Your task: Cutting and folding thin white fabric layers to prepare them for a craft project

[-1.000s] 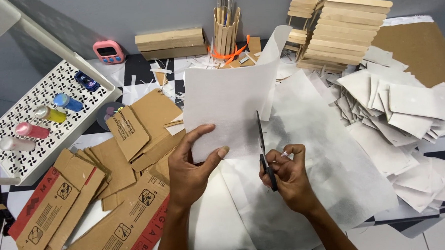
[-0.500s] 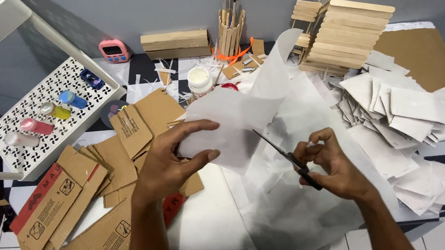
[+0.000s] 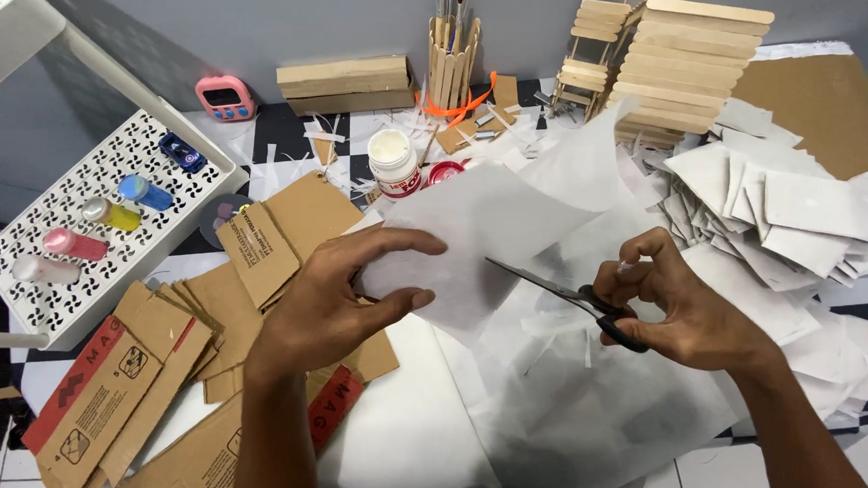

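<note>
Nearest the camera, we note our left hand (image 3: 334, 297) pinching a sheet of white paper (image 3: 473, 233) between thumb and fingers, holding it raised over the worktop. Our right hand (image 3: 680, 302) is clenched through the handles of black scissors (image 3: 563, 297), blades parted and aimed at the sheet's lower right edge, close to the left thumb.

Risk one, in our judgement: the blade tips sit near the left fingers, and a hurried closing stroke could nick them. Risk two: the sheet is thin and curls away at its upper edge, so a slack grip could let it fold into the blades and tear rather than cut clean.

Beneath the hands lie more loose white sheets (image 3: 597, 412) and narrow offcuts; these could be caught up with the held sheet. To the left, flattened cardboard pieces (image 3: 166, 363) overlap one another.

Farther off, an open glue jar (image 3: 393, 163) stands just beyond the raised paper; a sweep of the sheet could tip it. Stacked wooden sticks (image 3: 690, 67) rise at the far right, well apart from the hands.
</note>
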